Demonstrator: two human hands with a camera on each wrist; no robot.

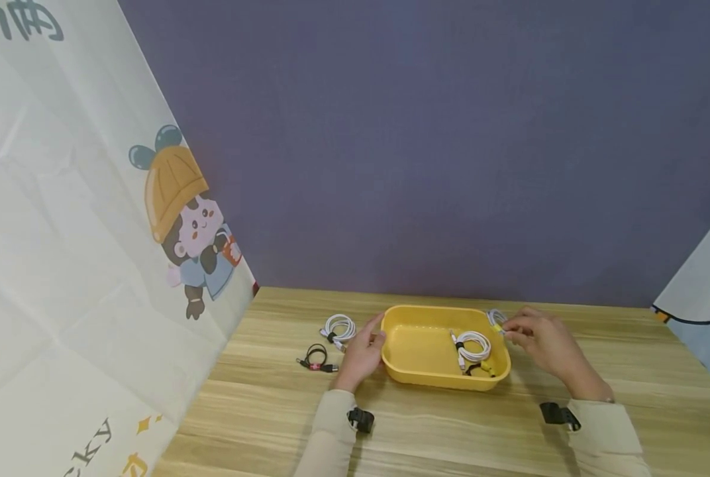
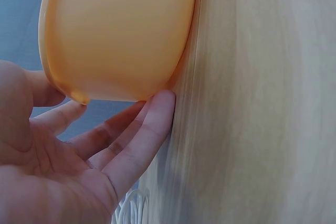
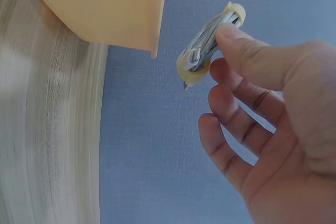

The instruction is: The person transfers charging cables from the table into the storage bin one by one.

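Gray cable coil (image 3: 207,38), slanting lengthwise from upper right to lower left in the right-wrist view, is pinched between the right hand's (image 1: 546,341) thumb and forefinger beside a smooth yellow tray's (image 1: 420,346) right end. The left hand's (image 1: 362,358) spread fingers touch the tray's left end, on a wood-grain table (image 1: 259,424).

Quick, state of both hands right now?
Left hand: open, touching the end of the yellow bin.
Right hand: closed, holding a coiled gray cable in a pinch.
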